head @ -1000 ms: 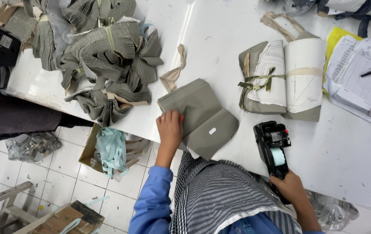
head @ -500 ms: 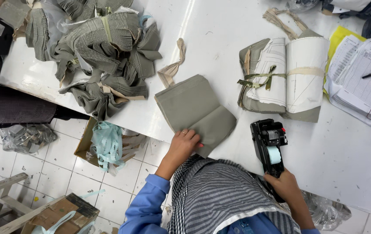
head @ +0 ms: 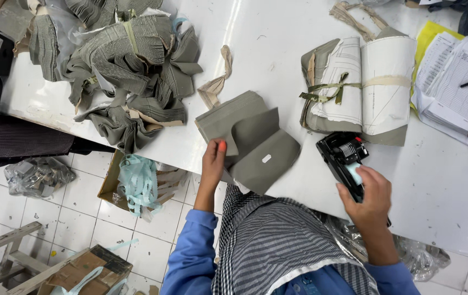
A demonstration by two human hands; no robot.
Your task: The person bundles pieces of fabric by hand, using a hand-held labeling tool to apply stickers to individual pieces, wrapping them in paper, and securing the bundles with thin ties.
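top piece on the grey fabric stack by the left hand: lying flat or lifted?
Lifted. The left hand peels the top piece up off the stack of grey fabric pieces; a small white sticker shows beneath.

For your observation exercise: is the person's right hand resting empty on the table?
No, the right hand grips a black label gun above the table.

The left hand [head: 213, 161] now lifts the top grey fabric piece [head: 255, 128] toward 12 o'clock; the label gun [head: 344, 159] sits closer.
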